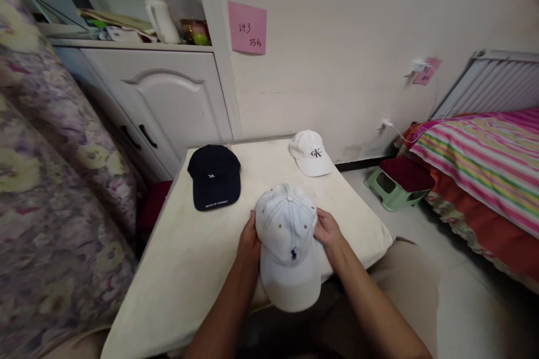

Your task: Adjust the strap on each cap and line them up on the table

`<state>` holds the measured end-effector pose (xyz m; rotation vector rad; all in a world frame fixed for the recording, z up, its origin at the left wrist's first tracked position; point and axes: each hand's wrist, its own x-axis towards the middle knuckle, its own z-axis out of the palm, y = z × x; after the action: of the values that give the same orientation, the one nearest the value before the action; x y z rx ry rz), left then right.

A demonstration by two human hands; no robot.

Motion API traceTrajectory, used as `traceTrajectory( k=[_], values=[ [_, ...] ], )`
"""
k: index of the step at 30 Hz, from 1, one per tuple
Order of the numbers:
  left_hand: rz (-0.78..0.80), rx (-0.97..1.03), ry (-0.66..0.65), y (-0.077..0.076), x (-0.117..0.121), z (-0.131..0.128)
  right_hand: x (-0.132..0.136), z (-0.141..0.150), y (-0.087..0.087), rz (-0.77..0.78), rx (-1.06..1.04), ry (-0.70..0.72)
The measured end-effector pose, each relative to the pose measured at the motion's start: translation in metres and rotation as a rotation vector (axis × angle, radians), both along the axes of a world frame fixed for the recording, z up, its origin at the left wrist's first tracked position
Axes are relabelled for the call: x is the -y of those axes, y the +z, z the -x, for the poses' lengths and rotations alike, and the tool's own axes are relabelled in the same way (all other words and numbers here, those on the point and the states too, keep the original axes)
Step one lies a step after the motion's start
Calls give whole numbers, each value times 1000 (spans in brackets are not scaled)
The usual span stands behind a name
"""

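Observation:
A pale blue baseball cap [287, 238] with a small dark logo sits at the near edge of a cream table [185, 269], its brim toward me. My left hand [249, 241] grips its left side and my right hand [327, 230] grips its right side, fingers curled on the crown. A dark navy cap [214, 176] lies on the table to the left, beyond my hands. A white cap [310, 152] with black letters rests at the far right corner.
A white cabinet [168, 101] with cluttered shelf stands behind the table on the left. Floral fabric [50, 179] hangs at far left. A green stool [393, 188] and a striped bed [484, 168] are on the right, a radiator [492, 81] behind.

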<state>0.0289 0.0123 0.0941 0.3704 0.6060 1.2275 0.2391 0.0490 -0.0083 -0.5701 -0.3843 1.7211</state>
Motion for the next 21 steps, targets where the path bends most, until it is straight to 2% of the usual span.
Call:
traceTrajectory(
  k=[3,7,14,17,21],
  values=[
    [-1,19,-36,2,0,0,5,-4,2,-8,1,-31],
    [-6,5,-8,0,2,1,25,-4,5,-2,4,-39],
    [-8,-15,0,-23,-5,0,74,4,15,8,83,38],
    [38,-30,-16,-30,-18,-3,78,8,19,-24,106,17],
    [45,-85,16,-28,-21,0,81,12,24,-48,119,-1]
  ],
)
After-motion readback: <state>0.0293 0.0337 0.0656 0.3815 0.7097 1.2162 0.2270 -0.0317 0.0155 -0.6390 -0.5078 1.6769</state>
